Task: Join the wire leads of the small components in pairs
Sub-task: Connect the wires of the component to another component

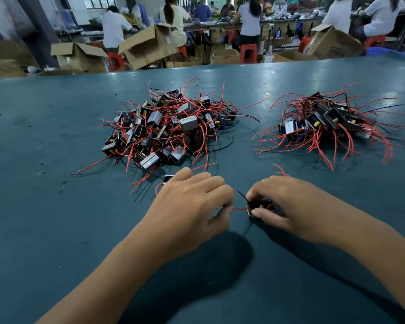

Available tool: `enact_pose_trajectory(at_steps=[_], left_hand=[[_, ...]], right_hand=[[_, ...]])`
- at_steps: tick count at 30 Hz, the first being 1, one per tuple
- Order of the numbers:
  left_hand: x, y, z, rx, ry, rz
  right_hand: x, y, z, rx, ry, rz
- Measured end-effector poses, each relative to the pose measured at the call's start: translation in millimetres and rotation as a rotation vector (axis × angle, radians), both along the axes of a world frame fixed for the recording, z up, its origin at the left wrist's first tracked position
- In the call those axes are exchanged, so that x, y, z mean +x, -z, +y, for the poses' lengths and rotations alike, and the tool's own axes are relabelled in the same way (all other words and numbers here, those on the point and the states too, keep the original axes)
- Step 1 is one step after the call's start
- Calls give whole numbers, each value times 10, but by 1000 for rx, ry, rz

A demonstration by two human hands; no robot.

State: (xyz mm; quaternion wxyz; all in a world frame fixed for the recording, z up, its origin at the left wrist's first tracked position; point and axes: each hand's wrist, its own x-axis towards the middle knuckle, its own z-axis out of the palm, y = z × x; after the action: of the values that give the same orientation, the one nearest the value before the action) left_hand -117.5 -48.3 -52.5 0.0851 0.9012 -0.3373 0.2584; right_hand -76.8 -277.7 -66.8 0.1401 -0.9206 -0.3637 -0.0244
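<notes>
Both hands work close together at the near middle of the teal bench (56, 127). The right hand (288, 204) has thumb and fingers curled round a small black component (258, 208) with a yellow part showing, holding it just above or on the bench surface; which of the two cannot be told. A red lead (240, 209) runs from this component leftward into the left hand (189, 204), whose fingertips pinch its end; a short black lead (242, 195) sticks up between the two hands. Another small component (168, 178) peeks out just beyond the left hand's knuckles. Farther off lie two heaps of like components tangled in red and black wires: a larger pile (171, 127) at centre-left and a smaller pile (325, 122) to the right, well apart from each other. Beyond the bench's far edge, open cardboard boxes (147, 45) stand and people sit on red stools (248, 52).
</notes>
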Motion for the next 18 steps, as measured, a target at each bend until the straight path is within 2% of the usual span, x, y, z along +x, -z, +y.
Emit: enact_pose_trajectory(at_steps=[6,13,18], left_hand=[[32,23,14,-159,-90,91],[74,37,78,-85,-99,160],[86,58,84,-139,-105,195]], right_hand=[[10,-6,13,67,27,37],[5,-40,-12,79,38,46],[-2,-70,-22,147,45,76]])
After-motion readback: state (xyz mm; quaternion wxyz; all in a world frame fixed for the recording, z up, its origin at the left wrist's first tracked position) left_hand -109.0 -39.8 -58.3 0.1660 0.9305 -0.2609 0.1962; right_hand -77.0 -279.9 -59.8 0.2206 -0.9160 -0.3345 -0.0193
